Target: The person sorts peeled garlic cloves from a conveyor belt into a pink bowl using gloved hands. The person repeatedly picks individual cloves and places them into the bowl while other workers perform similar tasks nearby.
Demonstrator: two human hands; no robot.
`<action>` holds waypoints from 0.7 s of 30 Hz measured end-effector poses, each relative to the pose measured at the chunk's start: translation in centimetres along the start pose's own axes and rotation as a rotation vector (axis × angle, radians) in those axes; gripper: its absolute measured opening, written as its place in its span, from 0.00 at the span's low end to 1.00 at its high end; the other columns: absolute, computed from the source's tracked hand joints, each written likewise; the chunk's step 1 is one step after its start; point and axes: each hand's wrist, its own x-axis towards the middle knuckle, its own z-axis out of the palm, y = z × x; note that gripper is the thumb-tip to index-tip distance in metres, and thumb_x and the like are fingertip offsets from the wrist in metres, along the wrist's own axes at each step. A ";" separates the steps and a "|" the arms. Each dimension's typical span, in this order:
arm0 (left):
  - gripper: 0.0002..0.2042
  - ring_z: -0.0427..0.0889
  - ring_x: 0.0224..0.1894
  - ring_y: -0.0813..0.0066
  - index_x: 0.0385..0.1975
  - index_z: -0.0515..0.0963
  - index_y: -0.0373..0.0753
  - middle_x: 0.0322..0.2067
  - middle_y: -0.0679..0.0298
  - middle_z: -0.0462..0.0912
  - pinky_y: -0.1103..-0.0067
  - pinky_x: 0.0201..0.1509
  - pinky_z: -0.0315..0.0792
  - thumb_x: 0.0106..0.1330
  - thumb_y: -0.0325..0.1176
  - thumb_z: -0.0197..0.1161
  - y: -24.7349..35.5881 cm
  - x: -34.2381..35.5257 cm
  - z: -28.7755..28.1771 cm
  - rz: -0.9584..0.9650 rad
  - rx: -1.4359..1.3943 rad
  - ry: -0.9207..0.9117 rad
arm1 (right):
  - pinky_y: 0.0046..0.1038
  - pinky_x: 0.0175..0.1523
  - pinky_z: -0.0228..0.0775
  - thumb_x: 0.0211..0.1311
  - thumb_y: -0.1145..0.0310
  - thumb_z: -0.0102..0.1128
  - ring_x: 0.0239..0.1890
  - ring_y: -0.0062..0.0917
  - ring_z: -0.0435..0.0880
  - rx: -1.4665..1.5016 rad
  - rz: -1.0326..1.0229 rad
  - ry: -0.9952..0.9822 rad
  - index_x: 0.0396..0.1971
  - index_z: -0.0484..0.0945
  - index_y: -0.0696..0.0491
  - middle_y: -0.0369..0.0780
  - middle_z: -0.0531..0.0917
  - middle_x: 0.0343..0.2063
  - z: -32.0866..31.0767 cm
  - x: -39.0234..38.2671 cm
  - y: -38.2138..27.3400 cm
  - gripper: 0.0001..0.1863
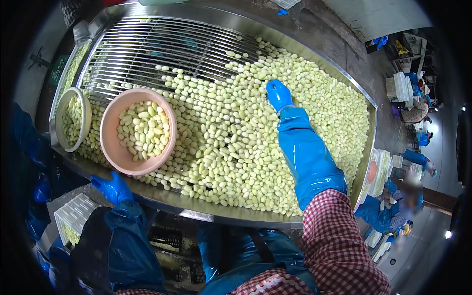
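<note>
A heap of pale green oval pieces (246,152), grape-sized, spreads over a slatted metal table (142,46). My right hand (279,95), in a blue glove, rests on the heap right of the middle. Its fingers are curled downward, and whatever they hold is hidden. My left hand (114,189), gloved in blue too, is at the table's near edge with thumb and fingers apart, holding nothing. Just beyond it stands a pink bowl (109,153), partly filled with the same oval pieces. Left of that bowl is a whitish bowl (86,105), also containing them.
A raised metal rim (255,222) borders the table. White crates (81,209) stand below at the near left. Beside the table's right end is another pink bowl (372,171) among trays. Co-workers in blue (376,214) are farther right; dark blue clothing shows at the far left.
</note>
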 end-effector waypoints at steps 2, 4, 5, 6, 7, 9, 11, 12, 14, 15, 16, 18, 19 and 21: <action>0.38 0.58 0.65 0.43 0.67 0.49 0.34 0.66 0.40 0.50 0.61 0.64 0.61 0.59 0.38 0.60 0.1 -0.1 -0.2 -0.008 0.015 -0.015 | 0.35 0.40 0.72 0.61 0.59 0.55 0.35 0.43 0.80 0.147 0.040 -0.147 0.39 0.76 0.51 0.47 0.81 0.30 0.9 0.8 -2.1 0.12; 0.38 0.58 0.65 0.43 0.67 0.49 0.35 0.66 0.40 0.50 0.62 0.64 0.61 0.59 0.38 0.60 0.8 -0.2 -0.4 -0.032 0.025 -0.033 | 0.38 0.43 0.72 0.61 0.62 0.54 0.39 0.44 0.79 -0.026 -0.242 -0.113 0.40 0.77 0.48 0.46 0.80 0.39 2.0 1.3 -2.7 0.10; 0.38 0.58 0.65 0.43 0.67 0.50 0.35 0.66 0.40 0.50 0.62 0.64 0.61 0.59 0.38 0.60 1.5 -0.4 -0.5 -0.050 0.004 -0.047 | 0.39 0.44 0.71 0.61 0.63 0.53 0.40 0.44 0.79 -0.175 -0.268 -0.132 0.40 0.77 0.47 0.46 0.79 0.41 2.6 1.7 -2.2 0.10; 0.38 0.58 0.65 0.43 0.67 0.50 0.34 0.66 0.40 0.50 0.62 0.64 0.61 0.59 0.38 0.60 1.7 -0.5 -0.3 -0.048 0.001 -0.046 | 0.39 0.45 0.71 0.61 0.64 0.53 0.41 0.45 0.78 -0.325 -0.292 -0.151 0.40 0.77 0.47 0.46 0.78 0.43 2.9 2.1 -1.7 0.10; 0.38 0.58 0.65 0.43 0.67 0.50 0.34 0.66 0.40 0.50 0.62 0.64 0.61 0.59 0.38 0.60 1.5 -0.4 -0.4 -0.048 0.007 -0.038 | 0.42 0.47 0.71 0.62 0.66 0.50 0.45 0.45 0.78 -0.345 -0.265 -0.236 0.43 0.77 0.46 0.46 0.77 0.46 3.2 2.4 -1.6 0.11; 0.38 0.58 0.65 0.44 0.67 0.50 0.33 0.66 0.40 0.50 0.63 0.64 0.60 0.59 0.38 0.60 1.0 -0.3 -0.2 -0.026 0.013 -0.019 | 0.41 0.47 0.70 0.61 0.65 0.52 0.45 0.46 0.77 -0.348 -0.289 -0.223 0.45 0.76 0.46 0.46 0.76 0.47 4.0 2.9 -1.4 0.12; 0.38 0.58 0.65 0.44 0.66 0.50 0.31 0.66 0.40 0.50 0.63 0.65 0.60 0.59 0.38 0.60 0.3 -0.2 -0.4 0.013 0.025 0.010 | 0.43 0.48 0.70 0.63 0.63 0.49 0.47 0.47 0.76 -0.227 -0.103 -0.257 0.48 0.74 0.48 0.48 0.76 0.46 5.0 3.1 -2.2 0.15; 0.38 0.58 0.65 0.44 0.66 0.50 0.31 0.65 0.41 0.50 0.63 0.65 0.59 0.59 0.38 0.60 0.0 -0.1 -0.5 0.013 0.032 0.006 | 0.42 0.48 0.70 0.63 0.62 0.48 0.47 0.48 0.76 -0.317 -0.161 -0.270 0.48 0.74 0.49 0.48 0.76 0.47 5.3 2.9 -2.5 0.15; 0.38 0.57 0.65 0.44 0.66 0.50 0.30 0.65 0.41 0.51 0.64 0.66 0.58 0.59 0.38 0.61 0.8 -0.3 -0.7 0.013 0.029 -0.009 | 0.42 0.49 0.70 0.65 0.61 0.45 0.47 0.48 0.76 -0.510 -0.275 -0.278 0.48 0.73 0.51 0.48 0.77 0.47 5.4 3.1 -2.2 0.16; 0.38 0.57 0.65 0.44 0.66 0.50 0.30 0.65 0.41 0.51 0.64 0.66 0.58 0.59 0.37 0.60 1.1 -0.5 -0.6 0.001 0.017 -0.022 | 0.42 0.49 0.69 0.65 0.62 0.44 0.46 0.50 0.76 -0.352 -0.339 -0.276 0.47 0.73 0.51 0.50 0.77 0.46 5.2 3.0 -1.7 0.16; 0.38 0.56 0.65 0.45 0.66 0.50 0.30 0.65 0.41 0.51 0.64 0.67 0.57 0.59 0.37 0.60 2.5 -0.9 0.2 -0.002 -0.030 -0.052 | 0.37 0.46 0.71 0.64 0.65 0.49 0.41 0.43 0.80 -0.278 -0.395 -0.097 0.45 0.74 0.52 0.46 0.80 0.41 4.0 3.3 0.9 0.13; 0.38 0.56 0.65 0.45 0.66 0.50 0.30 0.65 0.41 0.51 0.64 0.67 0.57 0.59 0.36 0.60 2.5 -0.5 0.0 -0.002 -0.040 -0.043 | 0.29 0.39 0.74 0.61 0.69 0.55 0.36 0.30 0.80 0.344 -0.129 -0.044 0.43 0.75 0.52 0.40 0.81 0.33 4.4 1.4 0.2 0.11; 0.38 0.56 0.65 0.45 0.66 0.50 0.30 0.65 0.41 0.51 0.65 0.67 0.57 0.59 0.36 0.61 1.4 -0.2 -0.7 -0.001 -0.020 -0.018 | 0.24 0.35 0.73 0.61 0.70 0.57 0.33 0.24 0.79 0.535 0.073 -0.114 0.43 0.75 0.52 0.38 0.80 0.32 5.2 -0.4 -2.8 0.11; 0.38 0.57 0.65 0.45 0.66 0.50 0.29 0.65 0.42 0.51 0.65 0.67 0.57 0.58 0.35 0.61 0.8 -0.3 -1.0 0.015 -0.017 0.002 | 0.16 0.25 0.70 0.62 0.70 0.59 0.25 0.14 0.75 0.941 0.197 -0.267 0.45 0.75 0.52 0.36 0.79 0.31 4.5 -4.2 -9.5 0.12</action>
